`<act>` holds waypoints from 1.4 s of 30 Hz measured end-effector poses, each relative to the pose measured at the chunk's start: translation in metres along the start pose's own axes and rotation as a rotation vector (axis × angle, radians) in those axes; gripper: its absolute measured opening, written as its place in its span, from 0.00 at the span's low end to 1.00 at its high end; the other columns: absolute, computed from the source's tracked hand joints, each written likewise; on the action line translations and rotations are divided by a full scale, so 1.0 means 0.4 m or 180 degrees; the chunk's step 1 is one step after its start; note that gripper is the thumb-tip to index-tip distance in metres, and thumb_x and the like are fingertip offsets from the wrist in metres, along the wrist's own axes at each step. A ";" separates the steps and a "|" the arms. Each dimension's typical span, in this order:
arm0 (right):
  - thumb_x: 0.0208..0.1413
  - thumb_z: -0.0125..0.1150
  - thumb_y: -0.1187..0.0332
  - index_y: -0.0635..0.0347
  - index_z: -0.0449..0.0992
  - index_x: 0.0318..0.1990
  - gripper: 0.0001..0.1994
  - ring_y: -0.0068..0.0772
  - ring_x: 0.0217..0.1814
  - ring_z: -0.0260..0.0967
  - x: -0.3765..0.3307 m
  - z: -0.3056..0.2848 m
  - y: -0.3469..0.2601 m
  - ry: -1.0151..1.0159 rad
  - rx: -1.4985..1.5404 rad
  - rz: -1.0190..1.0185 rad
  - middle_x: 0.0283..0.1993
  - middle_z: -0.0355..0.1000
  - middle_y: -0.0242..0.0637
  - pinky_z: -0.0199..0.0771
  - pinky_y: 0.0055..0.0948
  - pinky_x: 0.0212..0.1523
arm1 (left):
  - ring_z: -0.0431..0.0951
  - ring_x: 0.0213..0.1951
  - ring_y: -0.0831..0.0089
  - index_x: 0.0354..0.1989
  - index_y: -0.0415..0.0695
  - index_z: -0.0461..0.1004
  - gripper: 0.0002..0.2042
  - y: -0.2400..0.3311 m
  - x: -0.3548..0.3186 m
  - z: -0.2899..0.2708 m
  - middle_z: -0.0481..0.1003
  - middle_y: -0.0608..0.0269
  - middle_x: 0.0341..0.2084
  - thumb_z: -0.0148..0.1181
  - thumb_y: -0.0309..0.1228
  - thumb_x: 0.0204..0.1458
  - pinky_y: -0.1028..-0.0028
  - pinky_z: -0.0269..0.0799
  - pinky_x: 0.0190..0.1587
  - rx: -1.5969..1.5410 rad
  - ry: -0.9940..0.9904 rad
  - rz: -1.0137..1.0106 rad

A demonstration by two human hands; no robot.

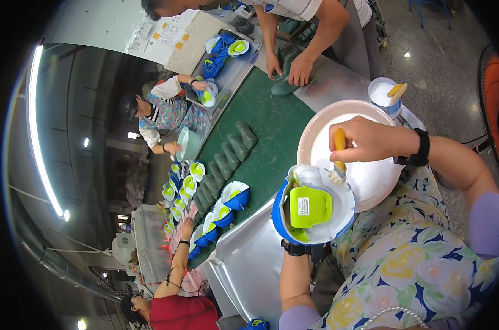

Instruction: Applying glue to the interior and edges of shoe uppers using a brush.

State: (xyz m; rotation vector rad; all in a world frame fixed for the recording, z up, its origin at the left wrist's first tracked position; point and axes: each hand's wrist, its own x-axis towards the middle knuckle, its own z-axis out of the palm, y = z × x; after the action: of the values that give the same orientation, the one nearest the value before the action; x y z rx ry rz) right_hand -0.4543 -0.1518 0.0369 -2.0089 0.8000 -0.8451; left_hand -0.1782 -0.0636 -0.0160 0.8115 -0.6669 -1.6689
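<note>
Holding a shoe upper [313, 204] bottom-up over the lap, the person's left hand [300, 248] is mostly hidden beneath it; only the wrist with a dark watch shows, so the hand appears wrapped around the piece from below, though its fingers cannot be seen. The upper is blue at the rim, whitish around the lasting edge, with a bright lime-green insole board in the middle. The right hand [370, 140] is clenched on a small brush [339, 157] with a yellow handle, its bristles touching the top right edge of the upper, just over the rim of a wide white basin [321, 129] of pale glue that sits beside it on the metal bench [249, 264].

As a judgement, the gluing of this piece is under way: the border near the brush looks wet and whitish, while the lower left of the rim shows less coating, so part of the edge seems left to cover. How much exactly cannot be told.

Further off in the same head view, a small white pot [382, 94] with another yellow brush stands beyond the basin. A green conveyor belt [266, 132] carries a row of dark green soles [227, 157] and several blue and white uppers [227, 206] with lime insoles, which suggests many pieces are in the flow. Other people work along the line: one leans over the far end with both hands on a dark sole [285, 85], one in a patterned top holds a pale bowl [188, 144], and one in red reaches to the belt from the lower left.
</note>
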 end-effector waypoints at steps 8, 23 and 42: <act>0.56 0.64 0.65 0.60 0.76 0.39 0.09 0.42 0.42 0.75 -0.023 0.046 -0.026 0.0397 -0.0708 -0.1817 0.39 0.75 0.39 0.75 0.34 0.44 | 0.83 0.40 0.66 0.59 0.43 0.70 0.20 -0.010 0.014 -0.061 0.79 0.57 0.44 0.52 0.42 0.65 0.63 0.83 0.43 0.0376 0.0408 0.0157; 0.53 0.68 0.66 0.63 0.73 0.33 0.11 0.37 0.27 0.73 0.044 0.042 -0.036 0.0546 -0.0045 0.0412 0.27 0.74 0.43 0.69 0.31 0.28 | 0.79 0.51 0.60 0.64 0.47 0.65 0.24 0.074 0.033 -0.120 0.75 0.55 0.54 0.49 0.48 0.65 0.59 0.79 0.52 -0.0098 0.0580 0.0077; 0.56 0.57 0.76 0.61 0.69 0.38 0.04 0.19 0.31 0.69 -0.077 0.033 0.043 0.0587 0.0478 0.1528 0.33 0.68 0.32 0.71 0.19 0.34 | 0.76 0.24 0.65 0.68 0.58 0.54 0.34 0.223 0.260 -0.939 0.75 0.56 0.37 0.47 0.16 0.51 0.66 0.73 0.20 0.2141 0.3406 0.0423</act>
State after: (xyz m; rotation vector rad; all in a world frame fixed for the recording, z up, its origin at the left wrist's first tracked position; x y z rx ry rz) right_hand -0.4658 -0.1308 0.0076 -1.5288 1.2234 -0.7836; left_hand 0.1567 -0.1927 -0.1921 1.8804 -0.4649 -0.6556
